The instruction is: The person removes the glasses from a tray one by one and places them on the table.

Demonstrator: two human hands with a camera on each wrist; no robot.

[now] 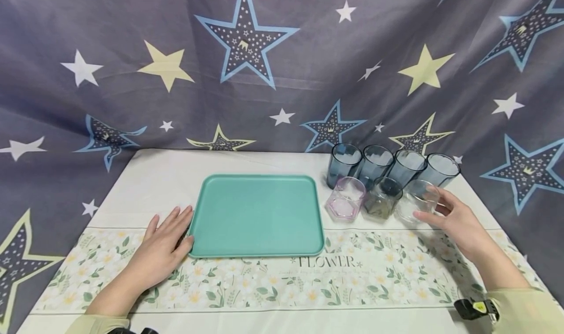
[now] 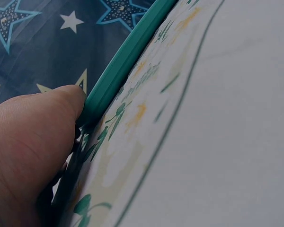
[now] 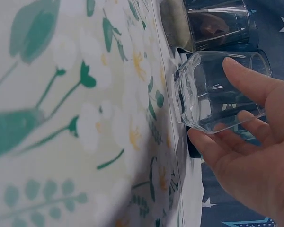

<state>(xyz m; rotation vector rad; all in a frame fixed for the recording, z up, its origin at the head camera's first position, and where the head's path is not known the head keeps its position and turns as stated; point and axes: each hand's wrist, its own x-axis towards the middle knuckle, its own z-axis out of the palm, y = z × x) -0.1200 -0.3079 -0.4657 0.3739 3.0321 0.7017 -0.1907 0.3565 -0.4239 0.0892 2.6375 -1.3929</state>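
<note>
A teal rectangular tray lies on the table. My left hand rests flat at its left edge, fingers stretched out; in the left wrist view the thumb meets the tray's rim. On the right, my right hand holds a clear drinking glass, upright at the end of the front row. The right wrist view shows the thumb on one side of this glass and the fingers curving round the other. Beside it stand a smoky grey glass and a pink-tinted glass.
Behind the short glasses stands a row of several tall blue glasses, close together. The white tablecloth has a floral band along the front. A grey curtain with stars hangs behind and at both sides of the table.
</note>
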